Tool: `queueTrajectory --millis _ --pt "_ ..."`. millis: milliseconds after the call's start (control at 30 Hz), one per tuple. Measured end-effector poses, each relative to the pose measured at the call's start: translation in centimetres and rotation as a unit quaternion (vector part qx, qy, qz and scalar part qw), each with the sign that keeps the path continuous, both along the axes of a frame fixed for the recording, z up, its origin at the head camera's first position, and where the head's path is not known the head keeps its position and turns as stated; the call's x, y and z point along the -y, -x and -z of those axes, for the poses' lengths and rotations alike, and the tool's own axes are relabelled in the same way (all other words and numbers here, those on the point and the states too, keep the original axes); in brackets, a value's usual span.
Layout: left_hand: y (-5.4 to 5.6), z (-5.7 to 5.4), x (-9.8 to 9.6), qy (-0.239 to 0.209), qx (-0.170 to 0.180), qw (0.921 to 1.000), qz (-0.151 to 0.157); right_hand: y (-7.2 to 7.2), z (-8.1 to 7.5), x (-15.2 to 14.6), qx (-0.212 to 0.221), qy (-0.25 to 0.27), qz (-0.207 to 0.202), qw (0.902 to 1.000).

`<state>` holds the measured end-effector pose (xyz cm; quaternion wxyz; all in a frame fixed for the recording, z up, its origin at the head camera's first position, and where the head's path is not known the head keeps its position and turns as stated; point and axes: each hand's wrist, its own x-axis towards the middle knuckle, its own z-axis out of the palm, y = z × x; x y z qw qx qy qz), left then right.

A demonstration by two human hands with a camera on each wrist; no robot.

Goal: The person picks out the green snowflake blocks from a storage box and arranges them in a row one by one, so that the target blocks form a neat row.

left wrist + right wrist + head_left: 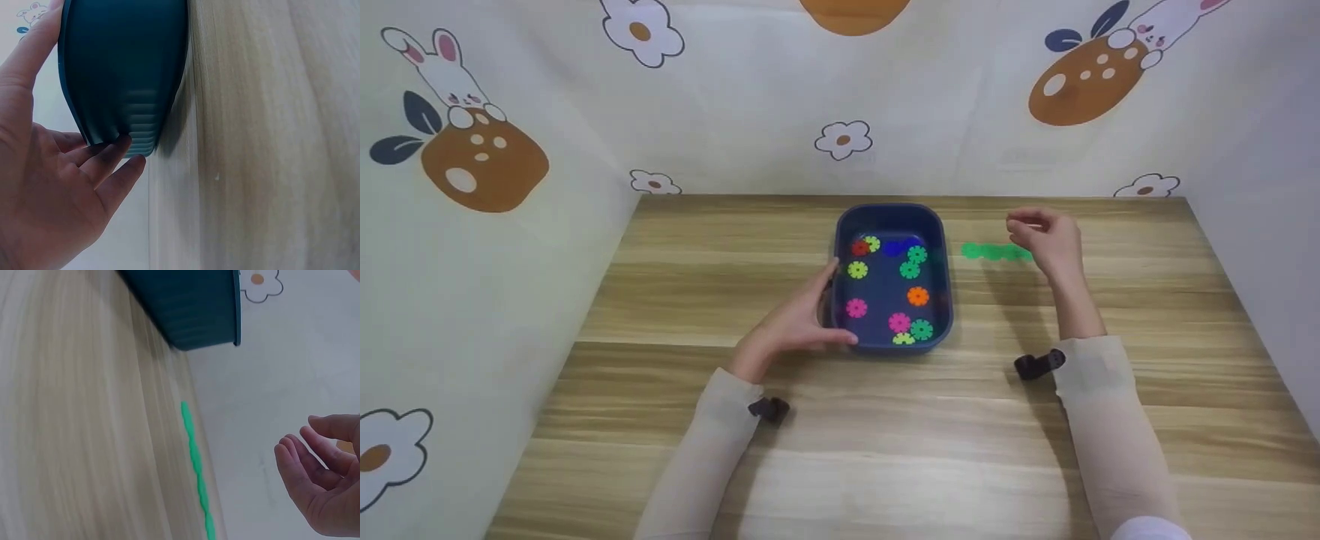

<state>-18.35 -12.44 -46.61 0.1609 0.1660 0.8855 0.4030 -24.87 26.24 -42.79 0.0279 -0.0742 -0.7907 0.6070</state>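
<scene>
From my remote station, left to right: the left hand [799, 319] grips the dark blue tray [883, 289] at its near left corner, thumb at the near rim, fingers against the left wall. A light, even hold seems best here — squeezing hard at one corner could skew the tray on the bench [840, 442]. Within it I see small notched discs: a red disc [860, 248] toward the far left, an orange disc [918, 296] on the right, with others in yellow-green, pink, blue and green.

Just right of the tray, apart from its wall, a row of green discs [996, 253] lies on the bench; whether they interlock I cannot tell. Pieces so thin call, I judge, for fingertip contact at an edge — the wrist held clear, lest the row be knocked askew.

Farthest right, the right hand [1054, 240] is raised, fingers loosely bent, thumb apart from them, nothing visible between. The row lies below this hand and runs out to its left, untouched; in the head view, the hand may cover its right end.
</scene>
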Motion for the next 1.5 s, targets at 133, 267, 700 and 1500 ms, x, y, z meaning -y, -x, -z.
queueTrajectory --millis 133,267,700,1500 --pt "0.0 0.0 0.0 -0.003 0.000 1.0000 0.000 -0.1 -0.2 1.2 -0.012 0.014 -0.008 0.9998" --pt "0.0 0.1 0.0 -0.008 -0.002 1.0000 0.000 -0.2 -0.4 2.4 -0.021 0.029 -0.021 0.9991" --pt "0.1 0.3 0.0 -0.005 0.010 0.9999 -0.005 -0.9 -0.9 5.9 -0.042 0.032 -0.059 0.9969" --pt "0.1 0.2 0.0 -0.017 -0.001 0.9999 0.001 -1.2 -0.1 11.7 -0.030 -0.008 -0.130 0.9910"
